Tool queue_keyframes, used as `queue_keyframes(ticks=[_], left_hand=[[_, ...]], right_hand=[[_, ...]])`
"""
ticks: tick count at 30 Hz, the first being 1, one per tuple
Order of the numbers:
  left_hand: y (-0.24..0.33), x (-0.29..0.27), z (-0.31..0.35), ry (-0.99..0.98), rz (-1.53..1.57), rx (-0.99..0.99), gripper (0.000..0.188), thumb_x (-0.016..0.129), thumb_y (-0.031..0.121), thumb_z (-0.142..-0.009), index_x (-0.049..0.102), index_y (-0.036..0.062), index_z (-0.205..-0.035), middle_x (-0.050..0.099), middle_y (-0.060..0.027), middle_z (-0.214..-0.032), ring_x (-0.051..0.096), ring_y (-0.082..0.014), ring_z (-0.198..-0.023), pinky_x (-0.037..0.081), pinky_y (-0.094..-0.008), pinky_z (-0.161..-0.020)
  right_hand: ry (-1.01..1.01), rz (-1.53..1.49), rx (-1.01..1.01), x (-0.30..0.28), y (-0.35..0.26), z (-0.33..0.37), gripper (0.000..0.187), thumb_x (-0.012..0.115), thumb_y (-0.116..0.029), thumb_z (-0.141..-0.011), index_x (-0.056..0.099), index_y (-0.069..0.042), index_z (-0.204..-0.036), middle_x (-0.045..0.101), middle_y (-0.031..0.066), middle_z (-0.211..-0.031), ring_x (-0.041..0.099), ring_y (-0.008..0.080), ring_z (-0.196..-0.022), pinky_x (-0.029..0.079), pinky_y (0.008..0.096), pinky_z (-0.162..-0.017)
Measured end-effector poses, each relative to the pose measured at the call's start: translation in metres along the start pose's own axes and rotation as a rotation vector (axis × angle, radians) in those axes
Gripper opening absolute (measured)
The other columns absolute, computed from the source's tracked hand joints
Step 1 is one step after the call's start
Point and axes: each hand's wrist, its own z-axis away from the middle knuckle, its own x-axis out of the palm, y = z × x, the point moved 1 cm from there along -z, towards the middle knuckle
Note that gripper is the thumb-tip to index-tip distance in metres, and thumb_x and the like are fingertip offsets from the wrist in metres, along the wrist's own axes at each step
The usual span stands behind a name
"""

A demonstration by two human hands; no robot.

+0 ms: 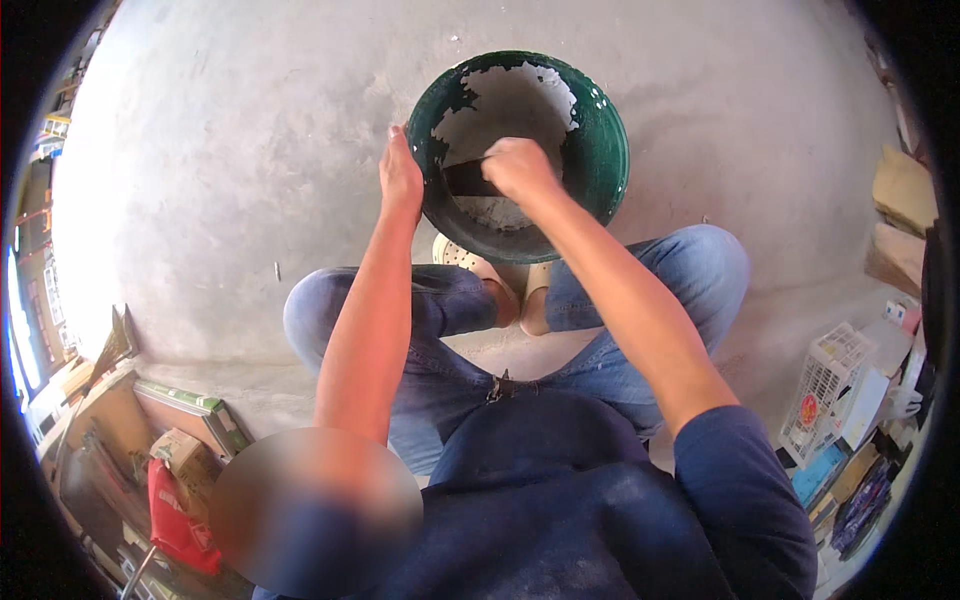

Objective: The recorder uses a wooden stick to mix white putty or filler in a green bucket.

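Observation:
A round dark green bucket stands on the floor in front of my feet, its inner wall and bottom coated with flaking whitish residue. My left hand grips the bucket's left side at the rim, its fingers partly hidden behind the edge. Inside the bucket's mouth, my right hand is closed around a dark, flat-bladed scraper. The blade points left toward the inner wall; its handle is covered by my fist. Pale loose material lies at the near side of the bucket's bottom.
Beige clogs are on my feet, just behind the bucket. Grey concrete floor spreads around. To the right stand a white plastic basket and cardboard. Boxes and a red bag crowd the lower left.

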Motion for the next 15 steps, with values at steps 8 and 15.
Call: queue_keyframes(ticks=[8,15], left_hand=[[-0.011,-0.011,-0.006,-0.042,0.244,-0.014,0.06,0.024,0.043,-0.104,0.054,-0.0008,-0.132,0.061,-0.0143,-0.124,0.055,-0.0223,-0.115,0.039,-0.034,-0.102],[-0.017,0.005,-0.008,-0.025,0.126,0.014,0.06,0.023,0.044,-0.104,0.053,0.0002,-0.133,0.06,-0.0135,-0.126,0.055,-0.0228,-0.116,0.038,-0.0342,-0.103]], right_hand=[[-0.049,-0.593,0.209,-0.101,-0.087,0.108,0.032,0.058,-0.004,-0.068,0.068,0.005,-0.097,0.068,0.009,-0.083,0.06,0.0133,-0.076,0.047,0.0259,-0.07],[0.172,-0.467,0.123,-0.068,-0.073,0.107,0.034,0.055,-0.005,-0.073,0.066,0.004,-0.104,0.068,0.014,-0.086,0.062,0.017,-0.079,0.047,0.0281,-0.076]])
